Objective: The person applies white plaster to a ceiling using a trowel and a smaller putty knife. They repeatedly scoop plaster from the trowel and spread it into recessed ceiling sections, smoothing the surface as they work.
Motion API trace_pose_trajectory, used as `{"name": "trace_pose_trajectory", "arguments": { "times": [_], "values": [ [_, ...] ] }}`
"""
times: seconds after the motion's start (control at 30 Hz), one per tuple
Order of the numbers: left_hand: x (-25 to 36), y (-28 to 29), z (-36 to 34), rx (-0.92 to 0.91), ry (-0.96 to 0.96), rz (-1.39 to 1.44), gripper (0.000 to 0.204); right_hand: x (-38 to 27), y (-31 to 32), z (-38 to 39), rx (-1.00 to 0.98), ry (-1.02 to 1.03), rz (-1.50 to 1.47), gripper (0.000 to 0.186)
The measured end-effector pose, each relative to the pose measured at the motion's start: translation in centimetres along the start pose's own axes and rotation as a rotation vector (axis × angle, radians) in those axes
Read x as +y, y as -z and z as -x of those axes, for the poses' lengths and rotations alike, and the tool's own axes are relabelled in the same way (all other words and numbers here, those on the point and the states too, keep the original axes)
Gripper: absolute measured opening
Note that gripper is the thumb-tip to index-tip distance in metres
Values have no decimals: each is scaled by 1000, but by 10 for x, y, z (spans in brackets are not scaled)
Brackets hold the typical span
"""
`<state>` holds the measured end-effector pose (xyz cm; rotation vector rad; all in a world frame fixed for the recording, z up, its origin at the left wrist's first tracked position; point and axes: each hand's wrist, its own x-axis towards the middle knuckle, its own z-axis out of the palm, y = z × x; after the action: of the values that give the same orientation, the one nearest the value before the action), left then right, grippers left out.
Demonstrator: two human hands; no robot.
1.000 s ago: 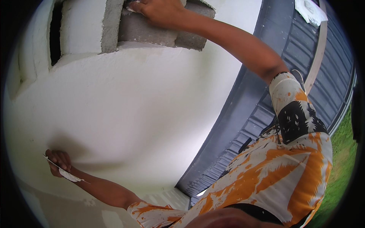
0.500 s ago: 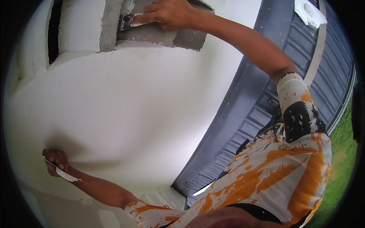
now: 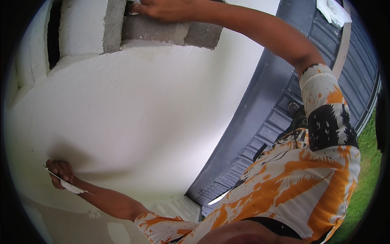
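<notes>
At the lower left, my left hand (image 3: 61, 173) is closed on a thin flat plate, seen nearly edge-on, with a lump of white putty (image 3: 72, 187) on it. It is held close to the white wall (image 3: 122, 101). My right hand (image 3: 168, 9) is at the top edge, closed on a putty knife (image 3: 131, 9) against the grey cement patch (image 3: 156, 30). Only a little of the knife shows beside the fingers; the rest is hidden by the hand and the frame edge.
A rough grey strip (image 3: 113, 26) and a dark slot (image 3: 53, 36) lie left of the patch. Ribbed dark metal roofing (image 3: 317, 44) runs along the right, bearing a wooden board (image 3: 343, 49) and a white sheet or bag (image 3: 334, 13). My shoe (image 3: 293, 107) rests on it. Grass (image 3: 361, 175) lies beyond.
My right hand has moved up with the putty knife, partly past the top edge of the view. My left hand and its plate have stayed nearly still.
</notes>
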<state>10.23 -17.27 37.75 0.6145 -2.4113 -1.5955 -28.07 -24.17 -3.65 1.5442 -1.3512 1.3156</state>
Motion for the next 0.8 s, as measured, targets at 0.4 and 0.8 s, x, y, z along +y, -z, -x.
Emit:
{"name": "trace_pose_trajectory", "arguments": {
  "times": [0.4, 0.8],
  "values": [
    [-1, 0, 2, 1, 13, -13, 19, -33, 19, 20, -304, -141, -111, 33],
    [1, 2, 8, 31, 3, -8, 20, -15, 37, 8, 103, -239, -149, 19]
  ]
}}
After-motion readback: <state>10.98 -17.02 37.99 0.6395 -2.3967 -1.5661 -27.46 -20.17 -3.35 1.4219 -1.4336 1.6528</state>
